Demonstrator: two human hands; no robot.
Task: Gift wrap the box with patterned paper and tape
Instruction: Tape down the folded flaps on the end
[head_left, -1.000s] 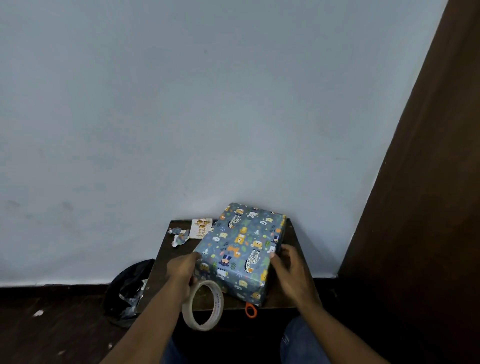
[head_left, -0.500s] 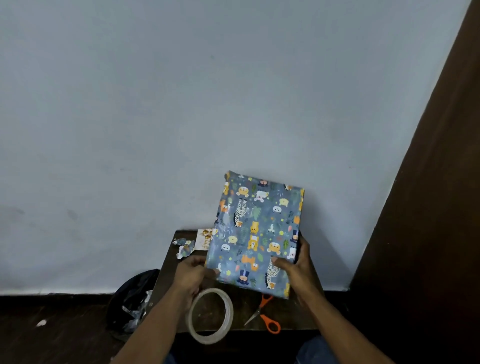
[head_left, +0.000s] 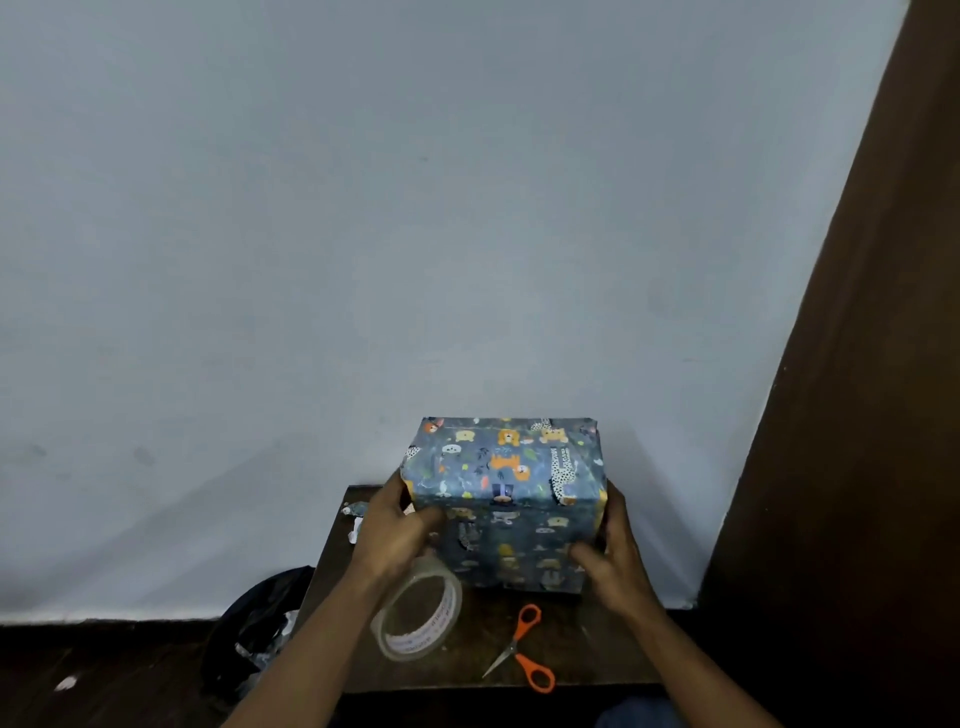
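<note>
Box (head_left: 503, 499) fully covered in blue-grey patterned paper: orange and yellow animals, a white spotted cat, small leaves. Lit upper face tilts toward the camera; shaded face below it carries the same print. Paper edges at the far top look slightly creased. Box sits at the back of the bench (head_left: 597, 660), near the wall; whether its base rests on the wood or is lifted, cannot tell.

Left hand (head_left: 395, 535) grips the box's left side, thumb on the near face, fingers curled round the corner. Right hand (head_left: 613, 561) grips the right side, fingers wrapped over the near lower edge. Roll of clear tape (head_left: 418, 613) hangs ringed around the left wrist.

Orange-handled scissors (head_left: 522, 649) lie shut on the bench just in front of the box, blades pointing down-left. Paper scraps (head_left: 356, 519) at the bench's far left corner.

Bench is dark wood, small, pushed against a pale blue-grey wall (head_left: 363, 234). Dark brown panel (head_left: 872, 415) stands to the right. Black plastic bag (head_left: 260, 639) on the dark floor to the bench's left
</note>
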